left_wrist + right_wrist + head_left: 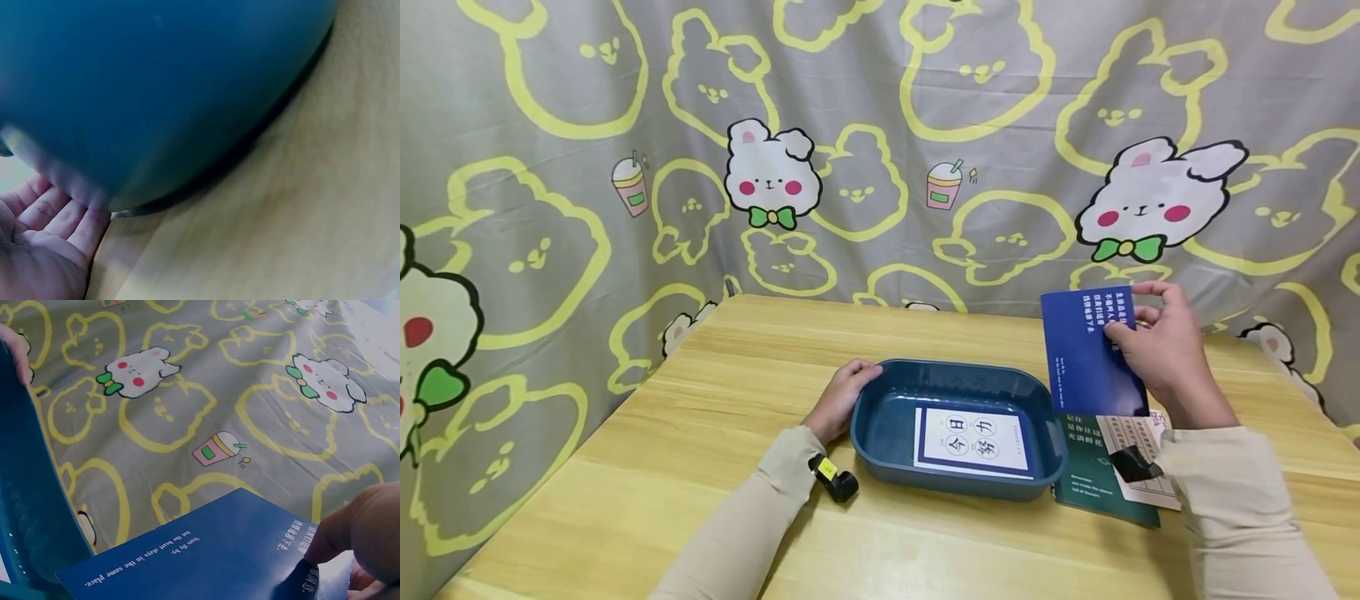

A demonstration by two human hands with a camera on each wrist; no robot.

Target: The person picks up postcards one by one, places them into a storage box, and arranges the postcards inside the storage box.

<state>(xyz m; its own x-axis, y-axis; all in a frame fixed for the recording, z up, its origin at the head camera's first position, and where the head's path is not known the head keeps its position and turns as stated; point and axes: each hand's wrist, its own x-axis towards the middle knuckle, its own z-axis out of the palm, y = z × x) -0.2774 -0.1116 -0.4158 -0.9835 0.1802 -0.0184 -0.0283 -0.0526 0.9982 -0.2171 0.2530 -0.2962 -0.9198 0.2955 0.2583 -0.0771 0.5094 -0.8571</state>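
Blue card (1082,367) is held up by the right end of the tray (925,482). I record the right hand (1168,354) pinching one edge, thumb on the printed face, presumably leaving the rest free. Left hand (837,400) grips the left rim, in my judgement to steady it. My left wrist view shows fingers against the outer wall, hidden from the head view; the right wrist view makes the card's English print legible.
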